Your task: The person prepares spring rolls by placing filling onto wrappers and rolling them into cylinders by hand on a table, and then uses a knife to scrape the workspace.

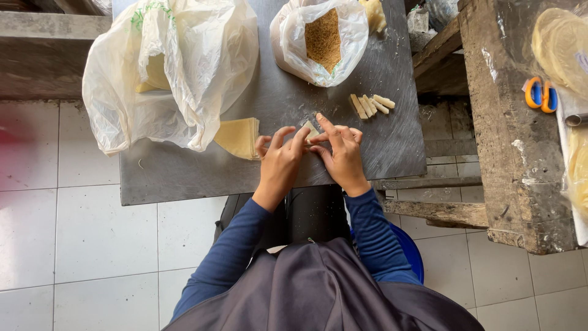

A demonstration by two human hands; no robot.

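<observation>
On the grey metal table [184, 178], just below the open plastic bag of brown crumbs [323, 40], left hand [278, 160] and right hand [343, 153] pinch a thin pale pastry wrapper [311, 129], seemingly soft, tearable, best held by its edges

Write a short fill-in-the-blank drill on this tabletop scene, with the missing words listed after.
1. Both hands, left hand and right hand, pinch one pale ____.
2. The finished rolls lie to the ____ of the hands.
3. The bag of filling holds ____ crumbs.
4. The scissors have ____ handles.

Missing words: wrapper; right; brown; orange
</observation>
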